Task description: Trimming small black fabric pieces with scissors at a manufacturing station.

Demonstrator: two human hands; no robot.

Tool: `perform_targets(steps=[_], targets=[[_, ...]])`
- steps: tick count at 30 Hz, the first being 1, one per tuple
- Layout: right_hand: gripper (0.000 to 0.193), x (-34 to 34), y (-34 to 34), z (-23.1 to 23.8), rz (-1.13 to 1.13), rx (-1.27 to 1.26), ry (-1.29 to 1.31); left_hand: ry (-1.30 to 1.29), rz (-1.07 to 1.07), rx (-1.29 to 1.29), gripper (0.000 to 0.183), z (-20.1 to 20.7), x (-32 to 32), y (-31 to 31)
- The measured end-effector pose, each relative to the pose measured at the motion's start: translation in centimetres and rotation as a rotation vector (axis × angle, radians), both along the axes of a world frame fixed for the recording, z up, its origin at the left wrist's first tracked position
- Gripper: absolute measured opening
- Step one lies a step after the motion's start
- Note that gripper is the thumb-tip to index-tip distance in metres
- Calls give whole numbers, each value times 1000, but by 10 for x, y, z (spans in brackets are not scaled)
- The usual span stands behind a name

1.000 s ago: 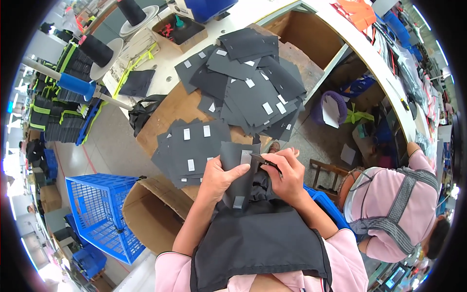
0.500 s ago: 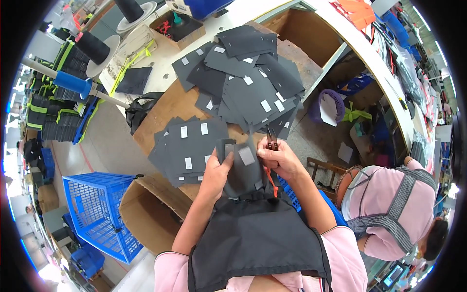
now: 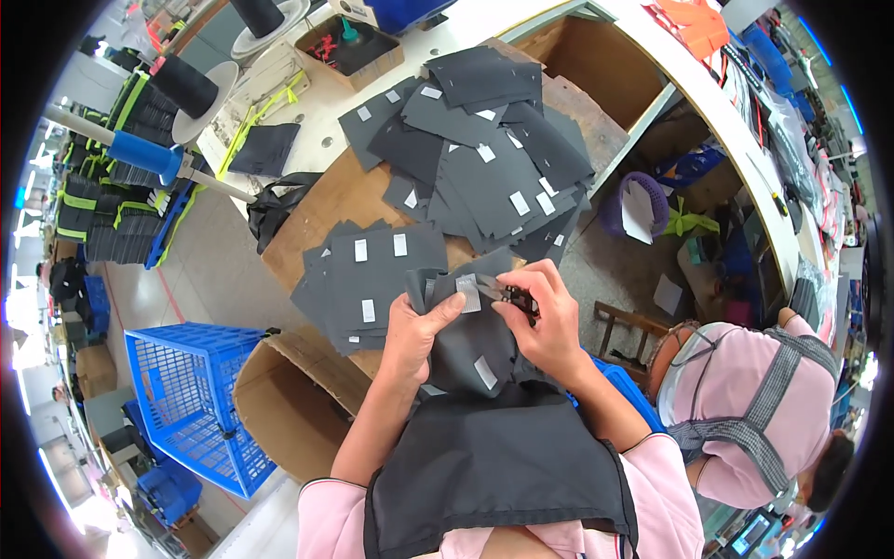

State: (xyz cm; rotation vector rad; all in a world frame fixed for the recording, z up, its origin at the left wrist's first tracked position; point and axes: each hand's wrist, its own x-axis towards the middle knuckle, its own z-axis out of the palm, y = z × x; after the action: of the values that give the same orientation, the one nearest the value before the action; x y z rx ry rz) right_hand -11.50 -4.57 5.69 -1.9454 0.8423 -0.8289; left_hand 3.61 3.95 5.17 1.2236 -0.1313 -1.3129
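Observation:
My left hand grips a dark grey fabric piece by its left side, the thumb pressed beside a white label sewn on it. A second white label shows lower on the same piece. In my right hand are small dark thread snips, their blades pointing left at the edge of the upper label. Beyond my hands lies a large heap of grey fabric pieces with white labels. A lower stack of grey fabric pieces lies to the left, next to my left hand.
A blue plastic crate and an open cardboard box stand at the left. Black thread cones rise at the back left. A person in a pink shirt sits close on my right. A wooden tray holds small tools.
The snips have turned from upright to pointing left, and their blades have come to the upper label. The fabric piece now lies more spread, showing its lower label.

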Motion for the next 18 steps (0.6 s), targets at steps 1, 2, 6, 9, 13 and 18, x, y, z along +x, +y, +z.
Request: perform_targets(steps=[1, 2, 6, 9, 13, 18], targets=[[32, -2, -2, 1, 6, -124, 25, -8, -16, 0, 27, 2, 0, -1], [30, -3, -3, 2, 13, -248, 49, -17, -31, 1, 28, 4, -1, -1], [29, -4, -3, 6, 27, -195, 90, 13, -49, 29, 29, 7, 3, -1], [29, -5, -5, 6, 53, -192, 140, 2, -84, 50, 29, 12, 5, -2], [30, -5, -8, 7, 81, -199, 78, 28, -151, 71, 30, 9, 8, 0], [30, -5, -8, 3, 94, -223, 36, 19, -188, 76, 31, 12, 9, 0]])
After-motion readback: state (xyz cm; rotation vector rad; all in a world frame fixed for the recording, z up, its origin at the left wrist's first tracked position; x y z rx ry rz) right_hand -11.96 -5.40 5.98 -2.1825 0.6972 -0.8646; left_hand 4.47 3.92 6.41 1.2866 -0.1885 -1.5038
